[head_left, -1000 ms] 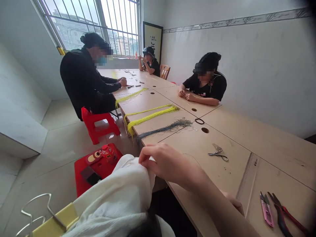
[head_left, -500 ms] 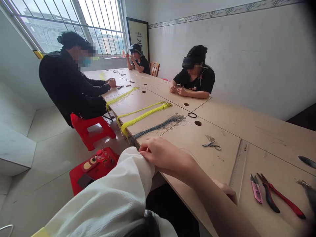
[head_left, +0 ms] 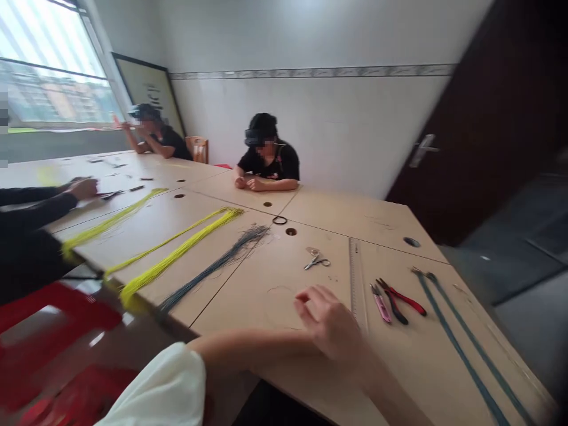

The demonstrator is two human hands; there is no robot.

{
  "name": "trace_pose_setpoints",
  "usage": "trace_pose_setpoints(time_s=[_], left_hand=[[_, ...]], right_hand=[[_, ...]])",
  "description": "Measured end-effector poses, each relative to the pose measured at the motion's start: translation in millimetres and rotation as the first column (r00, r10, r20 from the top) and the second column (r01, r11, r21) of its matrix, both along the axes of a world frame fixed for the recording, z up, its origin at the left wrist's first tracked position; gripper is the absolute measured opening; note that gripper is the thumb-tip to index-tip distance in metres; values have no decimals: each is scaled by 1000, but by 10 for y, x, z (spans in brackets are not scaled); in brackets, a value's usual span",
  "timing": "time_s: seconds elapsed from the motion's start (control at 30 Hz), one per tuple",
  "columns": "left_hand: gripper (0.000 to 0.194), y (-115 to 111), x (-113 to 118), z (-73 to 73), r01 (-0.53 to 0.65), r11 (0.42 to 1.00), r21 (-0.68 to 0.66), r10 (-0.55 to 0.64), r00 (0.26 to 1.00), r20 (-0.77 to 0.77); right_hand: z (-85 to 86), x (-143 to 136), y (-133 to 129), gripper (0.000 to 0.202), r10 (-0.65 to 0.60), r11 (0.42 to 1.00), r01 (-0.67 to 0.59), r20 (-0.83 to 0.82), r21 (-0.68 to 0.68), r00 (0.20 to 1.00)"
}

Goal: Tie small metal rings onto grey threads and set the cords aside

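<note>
My right hand [head_left: 331,322] hovers above the table near the ruler, its fingers loosely bent and apart with nothing seen between them. It crosses over my left forearm [head_left: 261,346], which reaches in from a white sleeve [head_left: 173,384] pushed up the arm. My left hand is hidden behind my right hand and wrist, so its fingers do not show. Close by lie a clear ruler [head_left: 357,278], small scissors [head_left: 317,261], pink thread snips [head_left: 380,305] and red-and-black pliers [head_left: 402,300]. A few thin loose strands lie on the table left of my right hand.
A grey strand bundle [head_left: 217,263] and yellow bundles [head_left: 186,245] lie to the left. Teal bundles [head_left: 461,343] lie at the right. The table [head_left: 239,307] has round holes and a black ring [head_left: 280,220]. Co-workers sit across and to the left; a red stool [head_left: 66,322] stands below.
My right hand has let go of the white sleeve and moved right, over my left forearm. The sleeve sits further up the arm. The view has turned right, showing the door and teal bundles.
</note>
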State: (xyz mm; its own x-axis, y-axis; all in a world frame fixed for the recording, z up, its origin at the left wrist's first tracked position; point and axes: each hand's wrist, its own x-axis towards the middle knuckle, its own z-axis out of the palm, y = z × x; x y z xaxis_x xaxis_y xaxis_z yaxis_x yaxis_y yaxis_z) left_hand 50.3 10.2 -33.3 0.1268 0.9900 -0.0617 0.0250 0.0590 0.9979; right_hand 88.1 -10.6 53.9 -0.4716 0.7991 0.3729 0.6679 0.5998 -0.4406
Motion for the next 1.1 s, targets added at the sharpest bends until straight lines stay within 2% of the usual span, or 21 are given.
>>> trace_pose_setpoints(time_s=[0.1, 0.17, 0.23, 0.3, 0.4, 0.53, 0.63, 0.73, 0.8, 0.87, 0.93, 0.97, 1.03, 1.1], left_hand=[[31, 242, -145, -13, 100, 992, 75, -93, 992, -85], [22, 428, -264, -28, 126, 982, 137, -121, 992, -47], [19, 579, -370, -46, 97, 979, 180, -100, 995, 11], [21, 662, -441, -62, 49, 981, 189, -60, 997, 54], [25, 666, -467, -72, 14, 987, 160, -29, 996, 89], [24, 580, -421, -57, 62, 991, 120, -76, 991, 110], [21, 523, -403, -42, 108, 989, 103, -118, 988, 101], [20, 491, -410, -36, 146, 984, 100, -153, 985, 75], [19, 483, -415, -42, 166, 980, 107, -173, 983, 62], [19, 482, -418, -54, 176, 977, 117, -183, 982, 55], [18, 488, -419, -70, 181, 975, 130, -189, 981, 51], [18, 492, -419, -78, 182, 974, 137, -190, 981, 50], [17, 505, -417, -91, 177, 972, 152, -186, 981, 47], [16, 519, -412, -99, 172, 971, 165, -181, 982, 45]], right_hand=[[-298, 706, 205, 26, -275, 961, 274, 0, 39, 962], [-501, 1046, 262, 28, -333, 942, 330, 49, 54, 942], [-669, 1212, 232, 28, -316, 948, 311, 113, 61, 942], [-784, 1209, 117, 30, -301, 953, 295, 164, 64, 939], [-855, 1010, -154, 32, -312, 950, 305, 206, 64, 928], [-844, 738, -543, 29, -292, 956, 275, 269, 102, 918], [-838, 666, -821, 26, -270, 962, 249, 304, 108, 913], [-859, 669, -1067, 27, -335, 942, 320, 263, 99, 905], [-877, 671, -1187, 26, -470, 878, 477, 259, 38, 844], [-884, 653, -1267, 39, -587, 758, 647, 343, -85, 733], [-883, 622, -1323, 51, -603, 647, 729, 434, -226, 669], [-887, 609, -1350, 54, -587, 604, 732, 445, -315, 676], [-914, 603, -1408, 56, -563, 509, 661, 368, -552, 741], [-973, 629, -1467, 51, -570, 362, 498, 236, -788, 787]])
